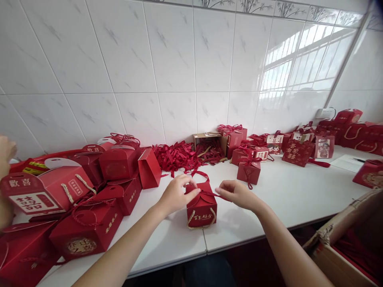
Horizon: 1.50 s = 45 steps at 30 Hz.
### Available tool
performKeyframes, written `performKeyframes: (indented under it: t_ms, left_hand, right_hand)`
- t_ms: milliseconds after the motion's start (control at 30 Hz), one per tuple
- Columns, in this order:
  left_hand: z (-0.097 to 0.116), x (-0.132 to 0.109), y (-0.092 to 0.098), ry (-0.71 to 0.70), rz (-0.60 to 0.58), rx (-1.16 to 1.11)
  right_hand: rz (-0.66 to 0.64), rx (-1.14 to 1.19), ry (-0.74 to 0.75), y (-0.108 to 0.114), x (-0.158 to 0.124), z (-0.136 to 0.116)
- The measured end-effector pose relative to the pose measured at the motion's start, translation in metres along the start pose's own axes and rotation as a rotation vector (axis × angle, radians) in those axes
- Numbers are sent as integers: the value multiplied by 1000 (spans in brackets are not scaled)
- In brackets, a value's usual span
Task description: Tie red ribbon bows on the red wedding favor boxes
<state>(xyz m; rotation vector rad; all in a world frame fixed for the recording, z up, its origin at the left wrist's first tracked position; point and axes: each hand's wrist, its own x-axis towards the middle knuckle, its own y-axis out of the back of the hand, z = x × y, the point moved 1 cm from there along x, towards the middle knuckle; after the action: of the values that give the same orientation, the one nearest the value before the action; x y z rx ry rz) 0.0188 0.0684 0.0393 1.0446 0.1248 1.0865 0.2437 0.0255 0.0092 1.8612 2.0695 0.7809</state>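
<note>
A small red gift box with gold lettering and a cream rope handle on its front stands upright before me on the white table. Dark red ribbon crosses its lid, and a loop of it rises behind. My left hand is at the lid's left side, fingers curled and thumb on the ribbon near the middle. To the right of the box, my right hand pinches the ribbon's other stretch, drawn out sideways between thumb and fingers. The ribbon's crossing is partly hidden by my left thumb.
Red gift boxes crowd the table's left side. Behind lie a pile of red ribbons and an open cardboard box. Tied boxes stand right of centre. A large carton is at lower right. Another person's arm shows at the left edge.
</note>
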Motion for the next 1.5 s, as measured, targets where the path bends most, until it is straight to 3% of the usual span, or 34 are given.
performKeyframes:
  t_ms: [133, 233, 433, 533, 700, 767, 1033, 1233, 1333, 1500]
  left_hand:
    - [23, 6, -8, -148, -93, 128]
    - [31, 12, -12, -182, -104, 179]
    - [34, 17, -23, -184, 33, 300]
    - [31, 16, -23, -155, 104, 330]
    - [26, 16, -19, -136, 112, 337]
    - [25, 16, -18, -129, 117, 340]
    - [18, 9, -16, -112, 146, 338]
    - [10, 7, -20, -97, 177, 318]
    - [11, 8, -22, -72, 241, 310]
    - [16, 11, -22, -34, 323, 279]
  right_hand:
    - [6, -156, 151, 8, -7, -10]
    - [128, -250, 235, 12, -5, -20]
    - [409, -335, 354, 13, 5, -49]
    - [345, -346, 312, 17, 2, -57]
    - [-6, -228, 18, 23, -3, -50]
    - [-58, -168, -49, 20, 2, -46]
    - [-49, 238, -90, -10, 16, -39]
    - [-54, 558, -38, -12, 16, -31]
    - [-56, 560, -51, -11, 16, -31]
    - [56, 421, -112, -15, 16, -33]
